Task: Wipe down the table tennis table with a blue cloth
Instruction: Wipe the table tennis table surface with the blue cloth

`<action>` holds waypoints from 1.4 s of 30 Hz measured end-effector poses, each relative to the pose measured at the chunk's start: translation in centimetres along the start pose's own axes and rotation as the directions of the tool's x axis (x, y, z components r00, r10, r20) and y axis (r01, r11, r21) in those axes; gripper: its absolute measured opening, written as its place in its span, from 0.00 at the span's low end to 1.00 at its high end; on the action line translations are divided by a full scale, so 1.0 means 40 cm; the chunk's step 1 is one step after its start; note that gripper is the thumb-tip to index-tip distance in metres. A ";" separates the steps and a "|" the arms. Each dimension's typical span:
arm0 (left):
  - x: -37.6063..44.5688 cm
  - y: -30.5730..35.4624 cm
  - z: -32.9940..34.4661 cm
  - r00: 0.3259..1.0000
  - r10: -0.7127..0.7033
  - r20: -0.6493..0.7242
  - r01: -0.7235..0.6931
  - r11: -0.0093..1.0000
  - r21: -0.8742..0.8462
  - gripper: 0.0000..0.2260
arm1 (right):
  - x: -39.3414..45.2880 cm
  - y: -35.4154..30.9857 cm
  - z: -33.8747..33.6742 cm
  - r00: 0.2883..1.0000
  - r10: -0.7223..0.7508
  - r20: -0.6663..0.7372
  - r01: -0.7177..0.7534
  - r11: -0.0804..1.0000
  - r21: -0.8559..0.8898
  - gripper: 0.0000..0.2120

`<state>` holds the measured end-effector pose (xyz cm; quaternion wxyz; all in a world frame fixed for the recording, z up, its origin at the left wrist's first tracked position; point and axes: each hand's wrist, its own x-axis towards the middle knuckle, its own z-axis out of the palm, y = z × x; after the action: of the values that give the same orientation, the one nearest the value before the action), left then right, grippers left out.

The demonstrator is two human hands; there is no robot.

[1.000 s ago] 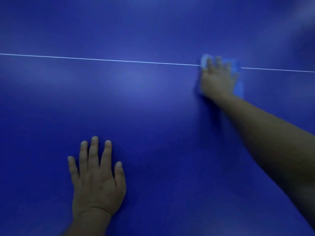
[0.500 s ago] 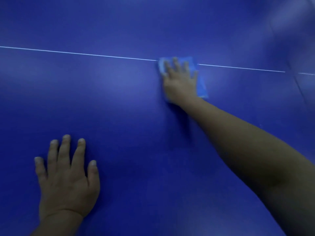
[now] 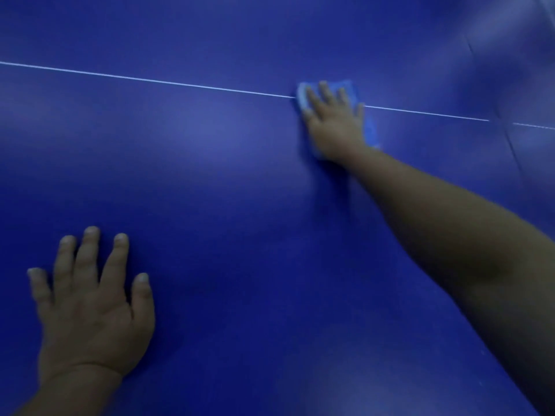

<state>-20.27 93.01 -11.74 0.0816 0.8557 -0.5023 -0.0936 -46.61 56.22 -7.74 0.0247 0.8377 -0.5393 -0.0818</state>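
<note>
Cloth (image 3: 368, 127) slid left (R hand (image 3: 333, 127)).

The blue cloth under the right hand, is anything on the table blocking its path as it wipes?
Nothing visible does. The right hand presses the blue cloth flat on the table; the left hand rests well clear.

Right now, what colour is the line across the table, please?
White, a thin line, in the head view.
</note>
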 end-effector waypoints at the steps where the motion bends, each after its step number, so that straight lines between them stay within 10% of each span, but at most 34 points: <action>1: -0.002 0.007 -0.008 1.000 0.000 -0.005 0.000 1.000 -0.001 0.29 | 0.020 0.063 -0.002 0.994 0.106 0.021 -0.106 0.994 0.026 0.28; 5: -0.004 0.029 -0.037 1.000 0.019 0.011 -0.019 1.000 0.006 0.28 | -0.044 0.152 0.002 0.962 0.264 0.072 -0.273 0.941 0.201 0.26; 8: -0.005 0.032 -0.042 0.999 0.015 0.028 -0.015 1.000 0.009 0.27 | -0.259 0.120 0.024 0.994 -0.104 0.033 0.100 0.989 0.113 0.27; 12: -0.001 0.030 -0.045 0.998 0.012 0.065 -0.014 0.999 0.035 0.27 | -0.479 0.147 0.053 0.831 -0.556 0.038 0.552 0.831 0.073 0.24; 16: -0.009 0.047 -0.067 0.998 0.021 0.065 -0.023 0.999 0.032 0.28 | -0.241 0.199 0.028 0.993 -0.113 0.013 0.112 0.992 0.054 0.30; 19: -0.013 0.059 -0.081 0.998 0.021 0.065 -0.021 1.000 -0.002 0.29 | -0.170 0.214 0.030 0.987 0.159 0.024 -0.161 0.975 0.155 0.27; 30: -0.020 0.068 -0.082 0.999 0.001 0.032 -0.004 0.994 0.113 0.29 | -0.994 0.107 0.095 0.865 -0.494 0.082 0.483 0.867 0.125 0.24; 37: -0.173 0.127 -0.103 0.985 0.170 0.030 -0.168 0.983 -0.069 0.31 | -0.693 0.136 0.063 0.993 0.088 0.076 -0.102 0.974 0.201 0.27; 42: -0.403 0.179 -0.083 0.891 0.453 0.031 -0.447 0.888 -0.108 0.29 | -0.953 0.081 0.101 0.999 0.027 0.040 -0.034 0.984 0.174 0.27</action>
<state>-33.20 103.82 -5.58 0.1289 0.7080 -0.6838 -0.1204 -65.63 89.65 -7.09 -0.0577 0.8267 -0.5575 -0.0496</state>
